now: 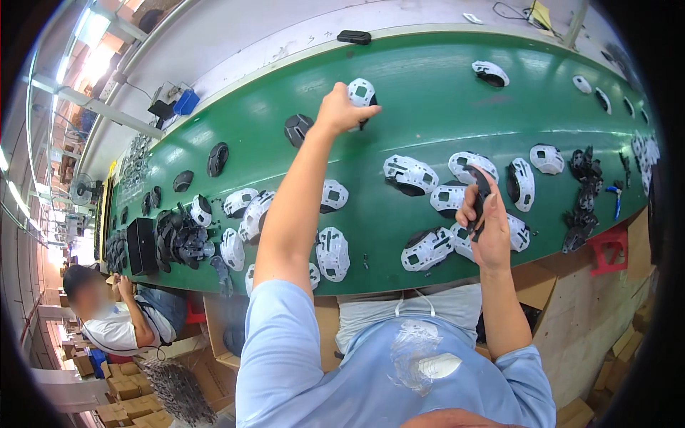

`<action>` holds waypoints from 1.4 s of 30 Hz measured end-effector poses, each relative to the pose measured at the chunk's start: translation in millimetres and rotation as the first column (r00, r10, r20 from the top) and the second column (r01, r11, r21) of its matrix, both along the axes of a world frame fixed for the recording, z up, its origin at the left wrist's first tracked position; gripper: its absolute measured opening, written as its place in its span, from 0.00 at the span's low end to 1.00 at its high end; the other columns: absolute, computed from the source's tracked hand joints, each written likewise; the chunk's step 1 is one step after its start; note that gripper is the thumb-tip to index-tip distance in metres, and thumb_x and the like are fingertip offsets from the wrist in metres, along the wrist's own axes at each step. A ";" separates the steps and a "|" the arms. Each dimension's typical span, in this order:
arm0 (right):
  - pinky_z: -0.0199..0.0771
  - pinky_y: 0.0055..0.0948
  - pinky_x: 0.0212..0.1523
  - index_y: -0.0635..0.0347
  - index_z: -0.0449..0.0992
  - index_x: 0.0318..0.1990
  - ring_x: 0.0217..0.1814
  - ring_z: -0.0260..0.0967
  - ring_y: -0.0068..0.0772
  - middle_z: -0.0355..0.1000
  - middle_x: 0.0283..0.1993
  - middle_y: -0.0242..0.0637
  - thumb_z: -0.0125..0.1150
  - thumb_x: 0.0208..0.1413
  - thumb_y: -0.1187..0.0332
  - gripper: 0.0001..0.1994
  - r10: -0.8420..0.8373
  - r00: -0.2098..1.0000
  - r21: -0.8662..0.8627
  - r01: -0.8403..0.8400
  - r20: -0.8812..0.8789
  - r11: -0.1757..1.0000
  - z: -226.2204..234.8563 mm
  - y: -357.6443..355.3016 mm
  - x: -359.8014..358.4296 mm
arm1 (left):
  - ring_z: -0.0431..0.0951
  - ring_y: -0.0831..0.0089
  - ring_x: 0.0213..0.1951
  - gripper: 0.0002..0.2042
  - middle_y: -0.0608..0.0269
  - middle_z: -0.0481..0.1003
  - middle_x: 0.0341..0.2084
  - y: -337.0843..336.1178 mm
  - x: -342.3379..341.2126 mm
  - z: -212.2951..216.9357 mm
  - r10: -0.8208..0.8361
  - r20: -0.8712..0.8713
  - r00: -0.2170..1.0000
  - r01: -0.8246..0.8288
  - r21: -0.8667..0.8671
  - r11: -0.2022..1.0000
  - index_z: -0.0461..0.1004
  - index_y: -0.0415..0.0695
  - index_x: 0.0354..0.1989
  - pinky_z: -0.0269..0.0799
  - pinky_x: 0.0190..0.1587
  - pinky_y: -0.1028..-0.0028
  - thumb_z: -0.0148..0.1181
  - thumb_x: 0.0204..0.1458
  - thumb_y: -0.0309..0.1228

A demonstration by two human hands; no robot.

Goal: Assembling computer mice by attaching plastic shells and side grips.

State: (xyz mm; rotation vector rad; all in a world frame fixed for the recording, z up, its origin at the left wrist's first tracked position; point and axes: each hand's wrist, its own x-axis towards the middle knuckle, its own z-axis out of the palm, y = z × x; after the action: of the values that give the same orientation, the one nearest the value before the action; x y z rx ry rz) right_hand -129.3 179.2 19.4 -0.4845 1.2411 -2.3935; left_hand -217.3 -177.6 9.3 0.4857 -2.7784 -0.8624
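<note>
A person in a pale blue short-sleeved shirt [399, 378] stands at a long green counter [428, 114] scattered with moulded plastic parts. Nearest, the right hand [489, 228] is raised above the counter's near edge, its grip closed around a slim black plastic piece [481, 191] that stands roughly upright, its long axis pointing away from the body. Just beyond and beside it lie white plastic shells with dark undersides [428, 248], close together, leaving little bare counter there.

Farther out, the left arm stretches well across the counter. The left hand [342, 110] grips a white plastic shell with a green window and black backing [362, 94], which sits at the fingertips on the far side of the hand, pointing toward the counter's far edge. A black plastic shell [297, 128] lies just left of that wrist. Open green surface surrounds this hand on the right.

At far left, a seated co-worker [114, 321] works beside cardboard boxes [132, 399].
</note>
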 end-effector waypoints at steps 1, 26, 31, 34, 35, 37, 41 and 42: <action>0.59 0.21 0.36 0.62 0.59 0.70 0.34 0.50 0.19 0.56 0.38 0.28 0.42 0.73 0.54 0.26 -0.023 0.999 0.012 0.023 -0.032 1.000 2.3 -3.3 1.9 | 0.81 0.68 0.32 0.33 0.52 0.79 0.32 13.6 9.1 1.9 0.015 -0.118 0.993 0.023 0.319 0.948 0.71 0.35 0.41 0.77 0.34 0.70 0.80 0.36 0.46; 0.72 0.37 0.55 0.61 0.75 0.57 0.55 0.72 0.45 0.75 0.56 0.44 0.72 0.53 0.62 0.25 -0.114 0.544 0.117 0.371 -0.831 0.921 -9.6 -64.0 44.7 | 0.74 0.69 0.50 0.48 0.56 0.71 0.48 183.1 204.7 12.7 0.170 -0.563 0.809 0.442 0.772 0.457 0.57 0.39 0.65 0.73 0.51 0.70 0.35 0.55 0.74; 0.72 0.34 0.55 0.62 0.74 0.57 0.54 0.73 0.42 0.75 0.56 0.44 0.71 0.55 0.64 0.24 -0.207 0.707 0.111 0.376 -0.676 0.920 -9.9 -56.2 45.1 | 0.75 0.67 0.49 0.48 0.58 0.71 0.49 177.6 197.9 11.8 0.223 -0.514 0.828 0.384 0.810 0.443 0.61 0.39 0.63 0.73 0.51 0.68 0.33 0.55 0.75; 0.72 0.31 0.55 0.65 0.74 0.57 0.52 0.74 0.37 0.76 0.53 0.46 0.70 0.56 0.66 0.23 -0.289 0.737 0.122 0.448 -0.611 0.885 2.5 -46.4 21.5 | 0.79 0.59 0.42 0.47 0.56 0.73 0.46 161.8 200.5 1.5 0.396 -0.473 0.787 0.391 0.879 0.272 0.65 0.39 0.59 0.76 0.46 0.60 0.34 0.54 0.76; 0.72 0.31 0.55 0.65 0.74 0.57 0.52 0.74 0.37 0.76 0.53 0.46 0.70 0.56 0.66 0.23 -0.294 0.735 0.123 0.455 -0.611 0.882 8.6 -42.7 18.5 | 0.79 0.57 0.40 0.47 0.55 0.73 0.45 155.1 203.9 7.7 0.408 -0.460 0.789 0.352 0.882 0.315 0.65 0.39 0.59 0.77 0.45 0.59 0.36 0.53 0.76; 0.71 0.31 0.56 0.65 0.73 0.57 0.53 0.75 0.37 0.76 0.54 0.46 0.70 0.55 0.67 0.24 -0.088 0.678 0.264 0.399 -0.730 0.878 16.7 -37.7 15.2 | 0.78 0.60 0.45 0.48 0.56 0.72 0.46 153.7 209.8 2.4 0.375 -0.456 0.807 0.348 0.881 0.321 0.65 0.39 0.60 0.75 0.49 0.62 0.36 0.52 0.77; 0.72 0.36 0.58 0.60 0.75 0.56 0.55 0.75 0.44 0.76 0.56 0.48 0.72 0.53 0.65 0.24 -0.068 0.670 0.149 0.261 -0.739 0.954 17.6 -57.9 43.5 | 0.71 0.69 0.54 0.51 0.60 0.70 0.51 169.0 205.7 7.1 0.343 -0.507 0.791 0.338 0.829 0.446 0.63 0.41 0.63 0.66 0.60 0.68 0.33 0.51 0.79; 0.72 0.36 0.58 0.60 0.75 0.56 0.55 0.75 0.44 0.76 0.56 0.48 0.72 0.53 0.65 0.24 -0.064 0.675 0.146 0.250 -0.735 0.957 13.5 -61.4 44.9 | 0.70 0.69 0.54 0.51 0.60 0.70 0.51 174.5 205.3 16.8 0.317 -0.513 0.798 0.335 0.814 0.474 0.62 0.41 0.64 0.66 0.59 0.69 0.32 0.50 0.79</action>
State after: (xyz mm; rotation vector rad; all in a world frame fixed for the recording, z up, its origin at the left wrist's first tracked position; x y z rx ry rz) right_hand -84.4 117.8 32.9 -1.4018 1.9357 -2.1814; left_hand -12.1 -3.0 26.1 0.2189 -1.5184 -2.0438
